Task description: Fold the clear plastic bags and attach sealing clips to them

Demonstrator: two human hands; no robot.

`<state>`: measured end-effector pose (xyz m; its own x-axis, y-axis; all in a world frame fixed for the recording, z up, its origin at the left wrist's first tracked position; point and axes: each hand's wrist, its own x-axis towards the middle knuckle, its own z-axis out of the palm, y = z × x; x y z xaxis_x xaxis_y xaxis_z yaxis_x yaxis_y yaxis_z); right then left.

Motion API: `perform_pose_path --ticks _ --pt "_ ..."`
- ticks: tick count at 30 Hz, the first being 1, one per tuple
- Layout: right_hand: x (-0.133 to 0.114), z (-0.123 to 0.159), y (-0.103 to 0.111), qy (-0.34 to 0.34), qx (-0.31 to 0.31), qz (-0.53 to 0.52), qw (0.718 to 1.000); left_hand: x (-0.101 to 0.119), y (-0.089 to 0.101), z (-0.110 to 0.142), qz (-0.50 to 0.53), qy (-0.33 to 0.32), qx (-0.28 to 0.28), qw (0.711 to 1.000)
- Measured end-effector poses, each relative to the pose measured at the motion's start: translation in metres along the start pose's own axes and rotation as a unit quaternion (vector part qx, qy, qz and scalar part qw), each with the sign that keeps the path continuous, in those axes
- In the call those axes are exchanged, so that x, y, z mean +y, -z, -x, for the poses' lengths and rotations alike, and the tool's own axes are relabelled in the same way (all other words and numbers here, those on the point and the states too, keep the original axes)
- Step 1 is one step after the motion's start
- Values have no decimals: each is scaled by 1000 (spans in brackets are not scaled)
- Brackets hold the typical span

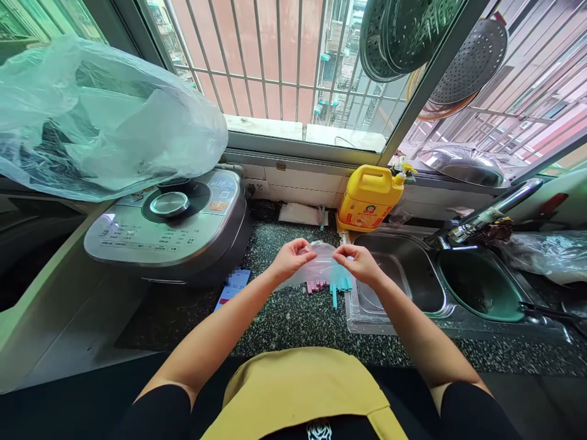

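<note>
- The left hand (296,259) is pinching the bag (322,261) at its left side, thumb closing against finger with the thin film caught between them.
- The right hand (359,264) is gripping the same bag at its upper right, thumb and forefinger meeting on the film; its other fingers are curling in.
- The bag, clear and thin, is spanning the space between both hands, over the counter (284,321) and left of the sink (401,263).
- Pink sticks (316,286) are lying on the counter just below the bag, partly hidden by it in this view.
- Blue sticks (340,286) are lying just right of the pink ones, one of them pointing toward the person.
- A phone (233,284) is lying near the left forearm, its screen glowing.
- A cooker (183,239) is standing on the left, beyond the phone, and a big bag (137,131) is bulging in front of the window, overlapping the cooker's far side in view.
- A yellow jug (369,198) is standing behind the sink, against the wall.
- A green basin (481,290) is sitting at the sink's right, below the tap (498,211).
- Strainers (472,64) are hanging by the window bars.
</note>
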<state>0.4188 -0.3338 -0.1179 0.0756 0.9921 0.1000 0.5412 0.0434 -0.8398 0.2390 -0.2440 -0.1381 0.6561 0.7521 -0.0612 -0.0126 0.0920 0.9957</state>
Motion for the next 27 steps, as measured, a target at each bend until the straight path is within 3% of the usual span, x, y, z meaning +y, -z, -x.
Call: perform_pose_path --ticks 6,10,15,20,23,27 --pt "-8 -3 -2 23 -21 19 999 22 14 1 51 -13 -45 998" --pt "-13 -7 -2 28 -35 21 999 37 13 -3 12 -8 -70 997" --pt "-2 1 4 7 -50 42 998 38 16 -5 50 -68 15 996" --pt "18 19 14 -10 -59 57 997 36 30 -9 79 -89 93 989" --pt "14 18 19 -6 -23 51 998 39 28 -9 55 -94 96 989" --pt "-16 -5 11 84 52 49 994 46 9 -6 -25 -109 26 993"
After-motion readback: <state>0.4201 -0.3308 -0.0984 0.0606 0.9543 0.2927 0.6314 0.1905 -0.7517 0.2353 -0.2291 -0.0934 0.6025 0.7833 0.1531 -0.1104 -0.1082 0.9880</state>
